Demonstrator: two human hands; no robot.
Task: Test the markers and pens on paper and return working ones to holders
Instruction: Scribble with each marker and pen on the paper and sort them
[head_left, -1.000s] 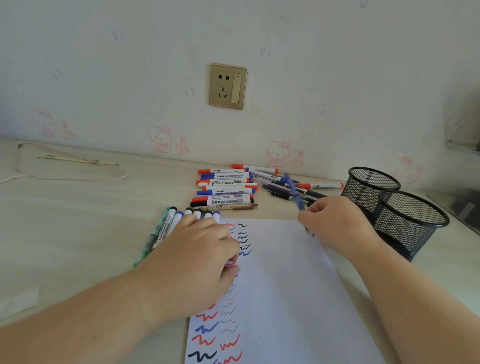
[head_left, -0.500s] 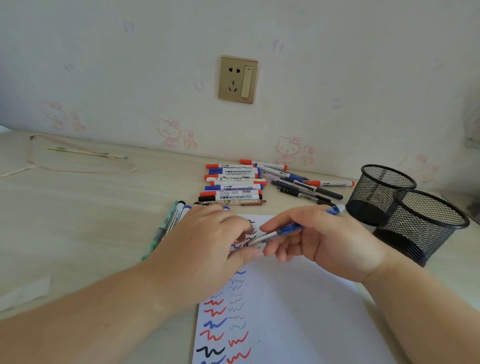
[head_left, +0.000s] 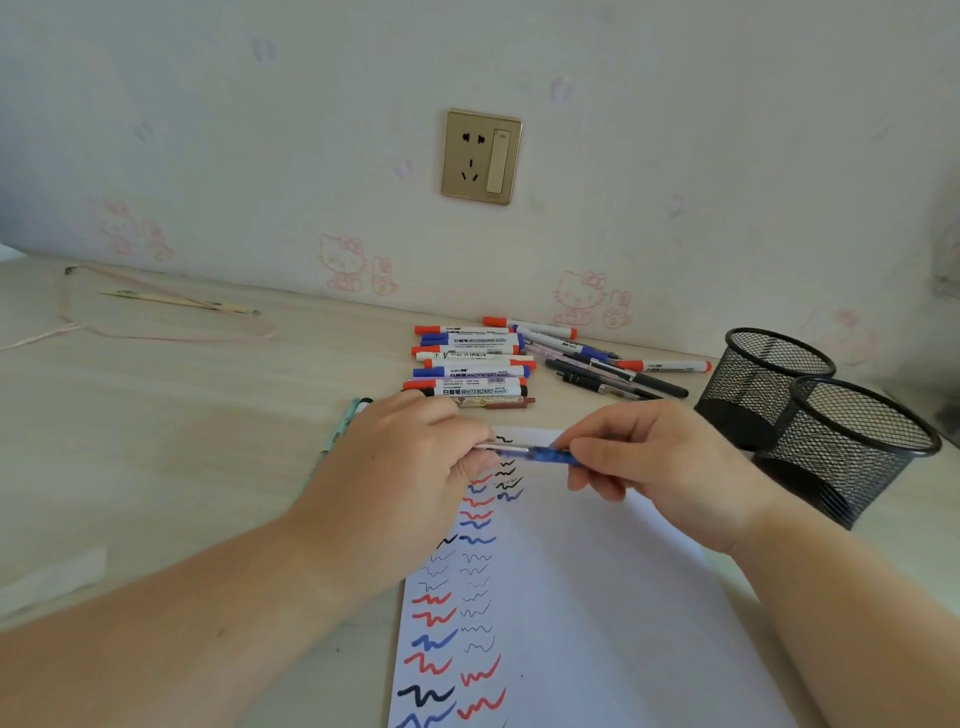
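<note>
— What carries everything here?

— A pale wood-grain desk (head_left: 182, 441), pushed up against a wall (head_left: 675, 130) papered with faint pink cartoon cats. A brass-coloured socket and switch plate (head_left: 481, 157) sits on the wall above the desk's far edge.

— And the pen being handled?

— It's a blue pen (head_left: 545, 453), lying roughly level above the far end of the sheet of paper (head_left: 623, 623). The right hand (head_left: 670, 467) has its fingers and thumb curled round the blue barrel. The left hand (head_left: 405, 467) pinches the thin pale end of it. Whether that end is a cap or the tip, I cannot tell; it's blurred.

— The paper?

— White, near the desk's front edge, with two columns of red, blue and black squiggles down its left side.

— Where are the rest of the markers?

— A row of whiteboard markers (head_left: 470, 364) lies side by side towards the far edge, below the socket. Just to the right of them is a loose heap of dark pens (head_left: 613, 374). A few more markers (head_left: 343, 426) peek out from behind the left hand.

— The holders?

— Two black mesh pen holders (head_left: 821, 415) stand upright toward the desk's right edge, touching or nearly so. I see nothing inside them.

— Anything else?

— A pinkish cord (head_left: 156, 332) loops near the far left corner.
</note>
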